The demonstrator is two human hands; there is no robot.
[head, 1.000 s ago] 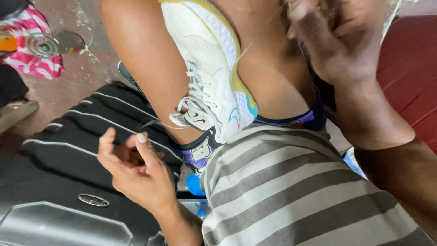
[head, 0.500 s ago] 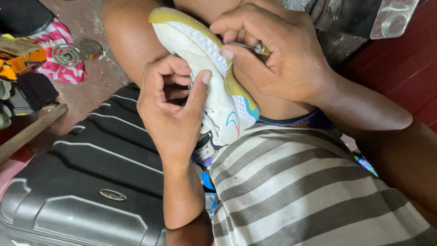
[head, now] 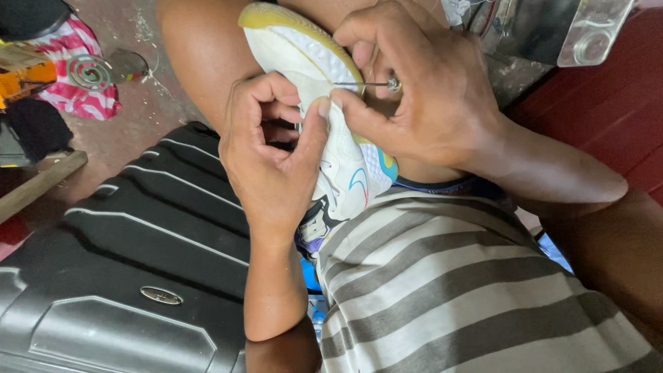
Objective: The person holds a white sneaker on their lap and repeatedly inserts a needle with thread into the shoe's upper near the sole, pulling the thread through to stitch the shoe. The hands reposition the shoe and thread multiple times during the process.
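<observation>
Here, nearest me, my striped shirt (head: 456, 297) fills the lower frame, and the grey hard-shell suitcase (head: 131, 276) lies to my left. Just beyond, the white sneaker (head: 338, 145) rests against my leg, sole edge turned up. My left hand (head: 269, 159) is closed around its side, thumb pressing the upper close to the sole to keep it from shifting. My right hand (head: 428, 103) pinches a thin metal awl (head: 366, 84), fingers narrow on its handle end, the tip meeting the shoe near the sole's rim. To do this well, I judge the tool should go in straight and slowly, with my left thumb kept off its line. Farther off, a green spiral coil (head: 90, 71) sits on the floor.
</observation>
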